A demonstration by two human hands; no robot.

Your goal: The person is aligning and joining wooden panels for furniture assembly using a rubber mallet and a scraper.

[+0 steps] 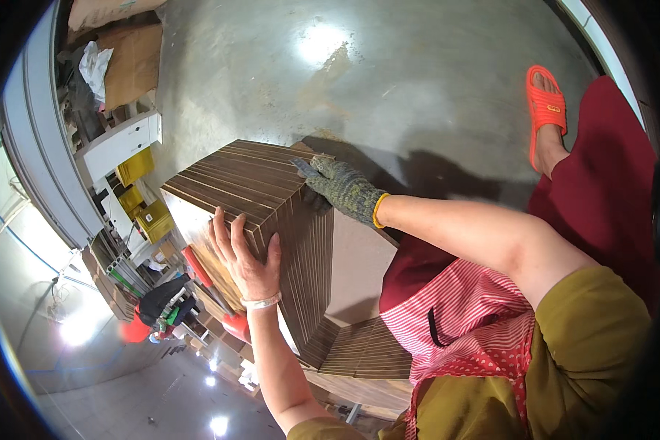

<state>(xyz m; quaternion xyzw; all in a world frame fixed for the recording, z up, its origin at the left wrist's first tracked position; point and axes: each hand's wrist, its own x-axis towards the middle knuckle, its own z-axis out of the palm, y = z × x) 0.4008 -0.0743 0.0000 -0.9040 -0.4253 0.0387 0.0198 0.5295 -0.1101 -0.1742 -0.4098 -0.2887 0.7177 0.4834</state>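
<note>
A box-like wooden piece (227, 172), faced with dark brown strips parted by thin pale lines, stands in front of me. A plain greyish-beige panel (363, 257) shows inside it. My bare left hand (249, 260) lies on its near left corner, fingers spread over the edge and thumb apart. At the far right corner of the striped face, my right hand (341, 189) wears a grey knitted glove with a yellow cuff. Its fingers are curled at the edge, partly hidden; a small brownish piece shows by the fingertips, its kind unclear.
Grey concrete floor (418, 88) spreads beyond the piece. On the left are yellow bins (154, 220), a white frame (117, 150) and cardboard (133, 66). A red-handled tool (198, 266) lies close behind my left hand. Another person (165, 304) is farther off. My foot wears an orange slipper (546, 106).
</note>
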